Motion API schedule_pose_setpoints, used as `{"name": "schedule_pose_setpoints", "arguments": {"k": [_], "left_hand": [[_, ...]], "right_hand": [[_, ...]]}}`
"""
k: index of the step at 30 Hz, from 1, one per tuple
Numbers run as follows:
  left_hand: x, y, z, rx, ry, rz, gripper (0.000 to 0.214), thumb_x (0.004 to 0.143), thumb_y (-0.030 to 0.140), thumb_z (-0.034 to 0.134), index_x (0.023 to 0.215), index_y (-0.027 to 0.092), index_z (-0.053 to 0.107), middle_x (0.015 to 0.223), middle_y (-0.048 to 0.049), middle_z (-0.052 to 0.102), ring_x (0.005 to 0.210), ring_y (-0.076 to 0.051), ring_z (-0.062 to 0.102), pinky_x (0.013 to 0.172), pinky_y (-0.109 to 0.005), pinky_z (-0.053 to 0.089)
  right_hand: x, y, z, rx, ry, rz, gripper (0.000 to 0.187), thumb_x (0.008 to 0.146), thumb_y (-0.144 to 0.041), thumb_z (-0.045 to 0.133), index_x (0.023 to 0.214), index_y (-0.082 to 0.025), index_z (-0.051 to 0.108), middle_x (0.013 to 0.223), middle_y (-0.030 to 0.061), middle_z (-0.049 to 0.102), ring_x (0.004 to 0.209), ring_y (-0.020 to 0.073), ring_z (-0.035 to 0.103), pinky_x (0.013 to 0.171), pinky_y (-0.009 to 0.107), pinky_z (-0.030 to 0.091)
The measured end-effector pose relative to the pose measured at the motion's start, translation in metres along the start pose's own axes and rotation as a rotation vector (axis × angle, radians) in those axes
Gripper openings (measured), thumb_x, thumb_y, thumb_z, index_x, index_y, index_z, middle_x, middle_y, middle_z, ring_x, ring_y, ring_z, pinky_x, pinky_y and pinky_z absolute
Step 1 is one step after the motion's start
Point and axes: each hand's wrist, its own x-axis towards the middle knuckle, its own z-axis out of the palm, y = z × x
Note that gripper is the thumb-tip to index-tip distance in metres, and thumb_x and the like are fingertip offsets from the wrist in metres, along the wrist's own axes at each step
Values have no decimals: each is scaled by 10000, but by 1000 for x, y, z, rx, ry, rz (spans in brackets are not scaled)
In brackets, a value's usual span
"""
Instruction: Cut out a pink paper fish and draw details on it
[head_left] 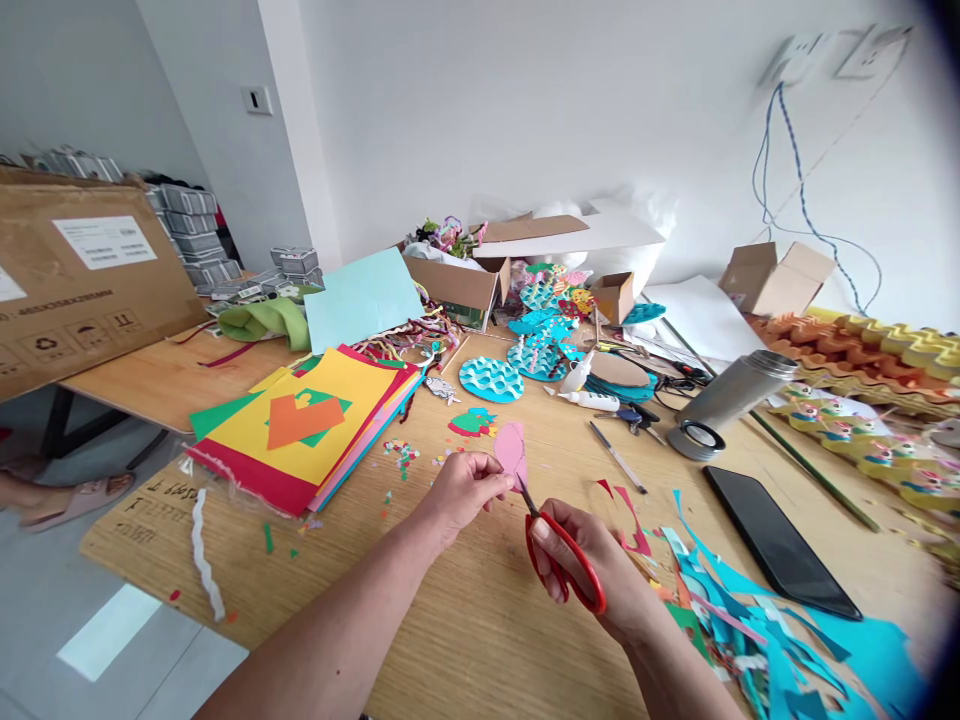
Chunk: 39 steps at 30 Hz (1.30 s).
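Observation:
Between thumb and fingers, my left hand [466,492] pinches a small piece of pink paper [510,447] with a rounded outline drawn or cut on it. My right hand [581,560] is wrapped round the red handles of a pair of scissors [592,582]. The blades reach up to the lower edge of the pink paper, close to my left fingertips. Just beyond lies a green and red paper cut-out [474,422]. Small paper bits [401,453] are scattered on the wooden table left of my hands.
Coloured paper sheets [352,380] are stacked at left. A phone [780,540], a pen [619,457], a metal flask [739,390] and blue paper scraps [750,620] lie at right. Farther back are blue wavy discs [491,380], a glue bottle [589,400] and a cardboard box [454,285].

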Motion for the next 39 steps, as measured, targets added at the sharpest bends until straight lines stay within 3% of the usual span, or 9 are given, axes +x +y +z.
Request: {"name": "schedule_pose_setpoints", "arguments": {"k": [39], "left_hand": [[-2,4,-1,8,-19,-25,198,637,348,634,617,153,604,574,3,571,485,-92,425,494,-242,318]], "right_hand": [[3,5,-1,31,34,29,490,656,-589,736,664,-197,443,481,-52,546,329,66,453,345,176,286]]}}
